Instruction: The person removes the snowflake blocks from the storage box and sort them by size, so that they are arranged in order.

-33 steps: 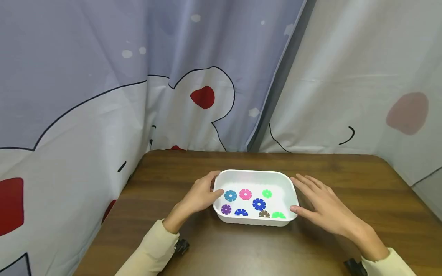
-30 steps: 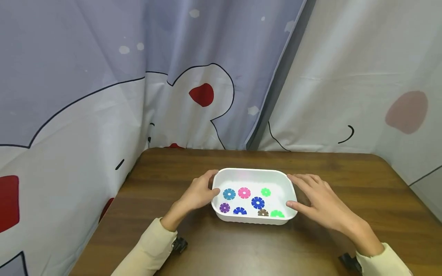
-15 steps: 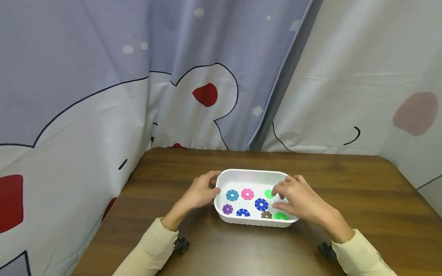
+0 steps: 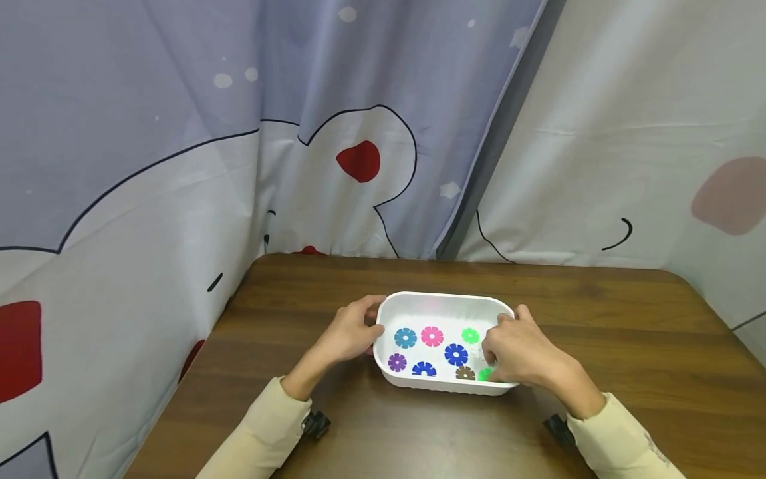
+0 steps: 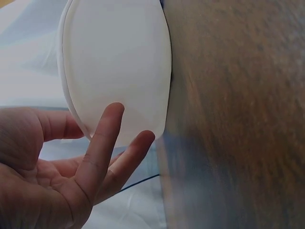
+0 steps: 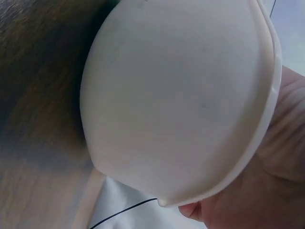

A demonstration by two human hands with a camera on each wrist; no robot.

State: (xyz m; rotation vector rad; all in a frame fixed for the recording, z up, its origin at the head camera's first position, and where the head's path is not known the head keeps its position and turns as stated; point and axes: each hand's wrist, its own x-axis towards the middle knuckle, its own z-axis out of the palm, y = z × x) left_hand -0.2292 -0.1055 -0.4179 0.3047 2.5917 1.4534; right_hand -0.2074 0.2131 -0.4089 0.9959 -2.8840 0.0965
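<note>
A white plastic tray [image 4: 445,305] with rounded corners holds several flower-shaped notched discs in its bottom. My left hand [image 4: 347,334] grips its left end, thumb at the rim; in the left wrist view the fingers [image 5: 102,148] lie against the outer wall. Over the right end, my right hand [image 4: 519,349] reaches in with bent fingers, down by a green disc [image 4: 484,374] at the front right. That hand partly covers the disc, and I cannot tell whether the fingertips pinch it. In the right wrist view the tray wall [image 6: 176,95] hides most of the right hand.
Other discs in the tray include a light blue one [image 4: 405,338], a pink one [image 4: 431,336], a purple one [image 4: 397,362], a brown one [image 4: 465,373] and a second green one [image 4: 470,335]. The tray stands on a brown wooden table [image 4: 383,426] with a printed curtain [image 4: 383,66] behind.
My right hand has come from beside the tray's right rim over into it, then down toward the front green disc, fingers bending. The left hand has kept its hold on the left end.
</note>
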